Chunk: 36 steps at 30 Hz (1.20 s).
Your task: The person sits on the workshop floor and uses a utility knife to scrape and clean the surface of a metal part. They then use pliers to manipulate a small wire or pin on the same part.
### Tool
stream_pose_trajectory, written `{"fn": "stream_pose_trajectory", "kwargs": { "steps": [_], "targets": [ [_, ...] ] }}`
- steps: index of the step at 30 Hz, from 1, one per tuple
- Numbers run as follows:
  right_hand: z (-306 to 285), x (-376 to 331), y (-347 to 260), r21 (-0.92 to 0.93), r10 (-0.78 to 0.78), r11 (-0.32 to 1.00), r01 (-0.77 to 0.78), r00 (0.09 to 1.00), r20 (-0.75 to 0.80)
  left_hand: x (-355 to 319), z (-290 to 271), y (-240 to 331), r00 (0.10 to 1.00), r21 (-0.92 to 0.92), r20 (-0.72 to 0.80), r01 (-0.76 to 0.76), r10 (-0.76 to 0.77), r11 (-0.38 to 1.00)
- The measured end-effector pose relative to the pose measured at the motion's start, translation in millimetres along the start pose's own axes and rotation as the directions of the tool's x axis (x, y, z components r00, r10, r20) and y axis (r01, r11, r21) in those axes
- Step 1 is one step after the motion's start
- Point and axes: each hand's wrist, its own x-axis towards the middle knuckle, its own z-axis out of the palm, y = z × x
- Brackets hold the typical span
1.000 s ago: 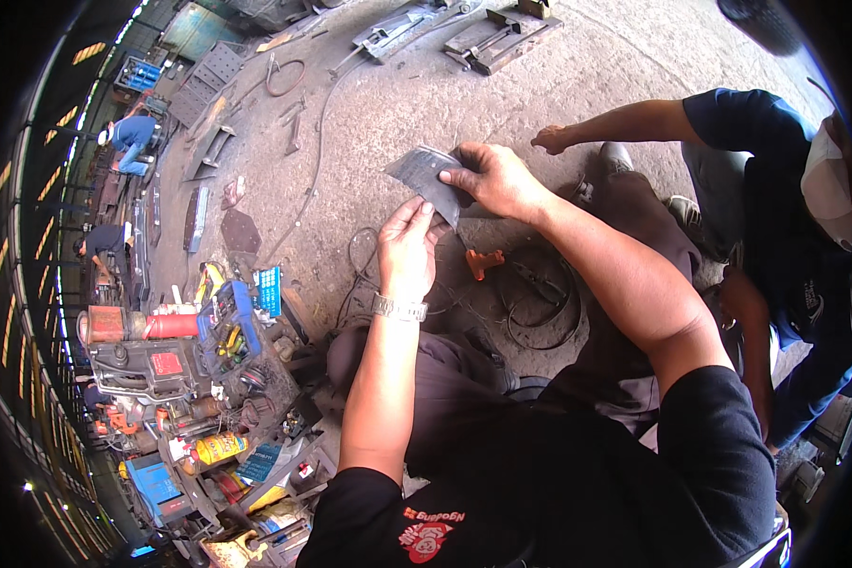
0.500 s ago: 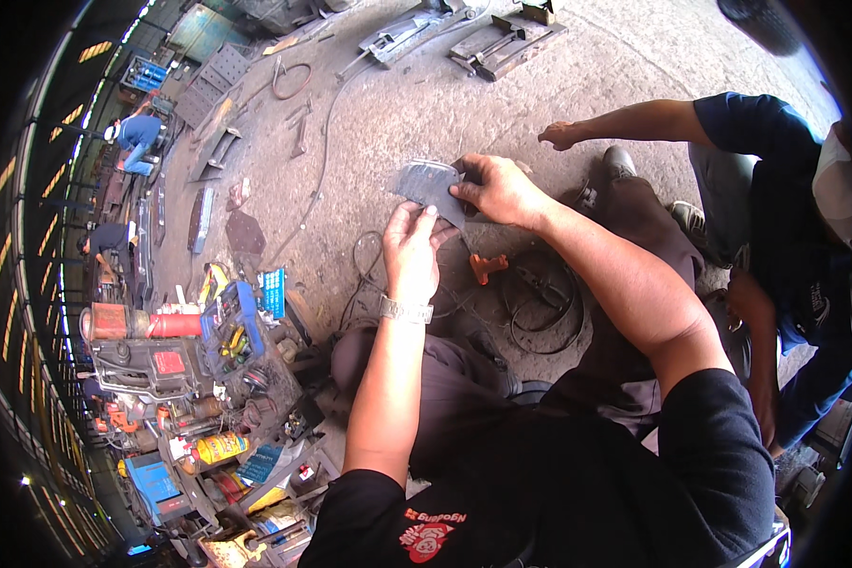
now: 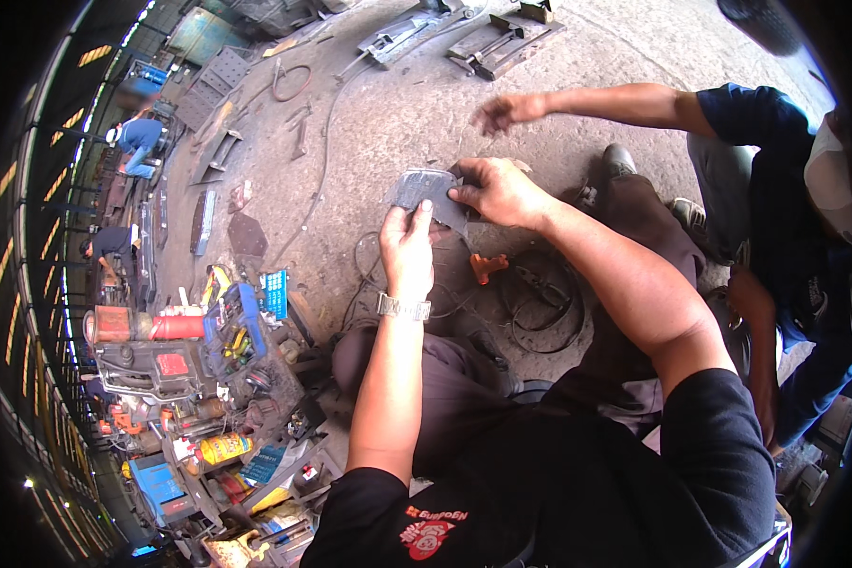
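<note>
Between my two hands is a small dark grey plate with a rounded, paler upper edge, held up above the concrete floor. My left hand, with a metal watch at its wrist, pinches the plate's lower left part, thumb on the face. At its right edge my right hand grips it between thumb and bent fingers. Just beyond, a co-worker's hand reaches in from the right, blurred and not touching the plate. Below my right hand lies an orange clamp-like tool on the floor.
A coiled black cable lies by my feet. To the left, a cluttered bench carries a blue toolbox, a yellow can and a blue case. Steel frames stand at the back. A crouching co-worker is close on the right.
The co-worker's hand has swung left toward the plate. My hands keep hold of the plate, which has lowered and tilted slightly.
</note>
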Motion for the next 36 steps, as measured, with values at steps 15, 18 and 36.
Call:
{"fn": "stream_pose_trajectory", "kwargs": {
  "steps": [15, 18, 36],
  "targets": [
    [2.7, -4.6, -11.3, -0.256, -0.103, 0.964, 0.069, 0.987, -0.121, 9.3, -19.9, -15.9, 0.987, 0.266, -0.054, -0.133, 0.152, 0.955],
    [0.2, -3.4, -6.6, -0.364, -0.236, 0.916, 0.166, 0.959, -0.156, 7.9, -12.4, -3.0, 0.981, 0.067, -0.087, -0.168, 0.173, 0.984],
    [9.0, 1.5, 11.9, -0.249, -0.299, 0.944, 0.219, 0.887, -0.352, 7.2, -24.8, 4.6, 0.985, -0.402, 0.086, 0.173, -0.151, 0.899]
  ]
}}
